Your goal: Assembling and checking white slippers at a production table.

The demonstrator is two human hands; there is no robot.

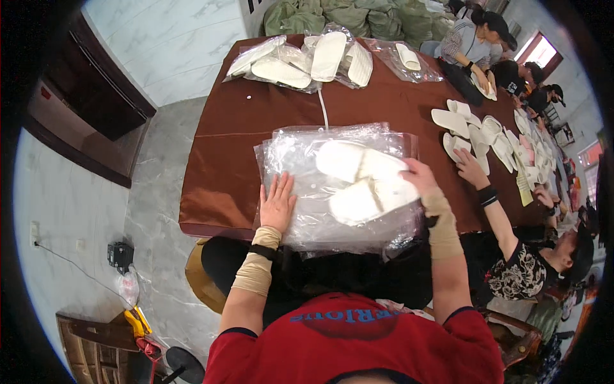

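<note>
My left hand point(277, 201) lies flat, fingers stretched out, on a stack of clear plastic bags point(291, 224) in front of me. With my right hand point(420, 177) I grip a pair of white slippers point(350, 161) by their right end. The two slippers rest side by side over the bags, soles pointing left. The fingertips of my right hand are partly hidden by the slippers. Tan sleeves and dark bands wrap both my wrists.
Bagged white slippers point(281, 72) lie along the far edge of the brown-covered table point(220, 160). Loose white slippers point(489, 131) are heaped to the right, where a co-worker's hand point(471, 169) reaches in. Another person point(476, 41) handles a slipper at the far right. Green sacks point(348, 19) stand behind.
</note>
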